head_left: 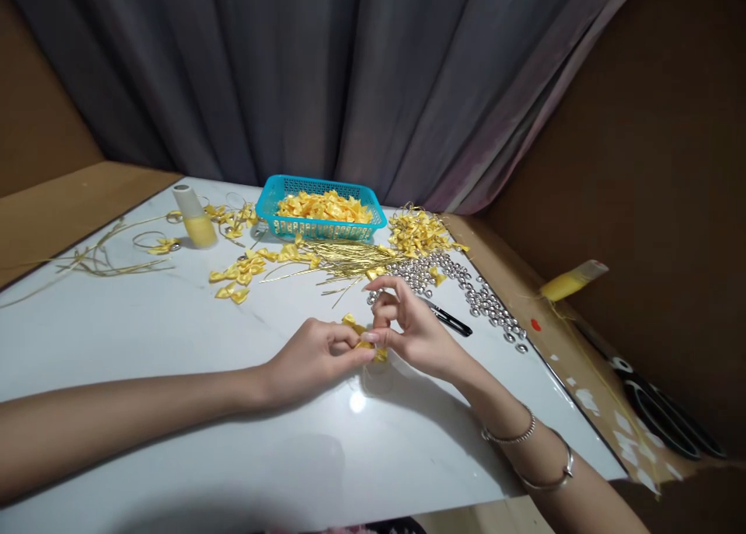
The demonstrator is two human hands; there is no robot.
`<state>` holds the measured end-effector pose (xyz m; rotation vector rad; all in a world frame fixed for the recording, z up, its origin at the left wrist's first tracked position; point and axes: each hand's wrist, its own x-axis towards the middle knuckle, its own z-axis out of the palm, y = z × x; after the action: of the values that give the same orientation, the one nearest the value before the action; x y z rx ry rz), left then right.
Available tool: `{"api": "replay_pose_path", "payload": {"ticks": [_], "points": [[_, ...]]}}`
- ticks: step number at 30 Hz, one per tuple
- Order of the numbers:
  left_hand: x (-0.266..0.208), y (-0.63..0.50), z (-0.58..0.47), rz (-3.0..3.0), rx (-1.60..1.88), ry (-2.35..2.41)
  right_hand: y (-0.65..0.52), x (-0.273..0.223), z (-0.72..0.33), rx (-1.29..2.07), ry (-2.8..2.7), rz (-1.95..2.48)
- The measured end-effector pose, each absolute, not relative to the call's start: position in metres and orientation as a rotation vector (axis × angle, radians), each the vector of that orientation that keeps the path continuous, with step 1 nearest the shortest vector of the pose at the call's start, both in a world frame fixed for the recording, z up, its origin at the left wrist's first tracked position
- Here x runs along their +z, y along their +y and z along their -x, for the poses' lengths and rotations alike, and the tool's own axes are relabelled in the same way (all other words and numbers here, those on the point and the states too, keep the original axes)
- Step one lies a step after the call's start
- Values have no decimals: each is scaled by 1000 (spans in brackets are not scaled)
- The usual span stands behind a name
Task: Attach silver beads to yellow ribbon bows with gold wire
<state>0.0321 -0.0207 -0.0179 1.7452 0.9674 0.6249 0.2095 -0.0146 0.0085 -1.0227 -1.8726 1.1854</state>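
Evidently, the left hand (320, 357) and right hand (409, 330) pinch yellow ribbon (381, 355) — best held lightly, uncreased — blue basket (378, 222) at eleven o'clock.

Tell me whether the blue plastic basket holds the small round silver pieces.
No, the blue basket holds yellow ribbon bows, while the silver pieces lie on the white tabletop.

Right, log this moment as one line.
left hand: pinching yellow ribbon | right hand: at ribbon, index raised | blue basket: beyond hands
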Motion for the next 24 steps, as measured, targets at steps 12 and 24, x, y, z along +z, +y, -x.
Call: {"api": "replay_pose_path", "payload": {"ticks": [12, 24], "points": [[-18, -23, -33, -1678, 628, 996, -9, 4, -214, 1470, -1662, 1046], [-22, -27, -34, -1623, 594, 980, -9, 2, -213, 1301, -1637, 1016]]}}
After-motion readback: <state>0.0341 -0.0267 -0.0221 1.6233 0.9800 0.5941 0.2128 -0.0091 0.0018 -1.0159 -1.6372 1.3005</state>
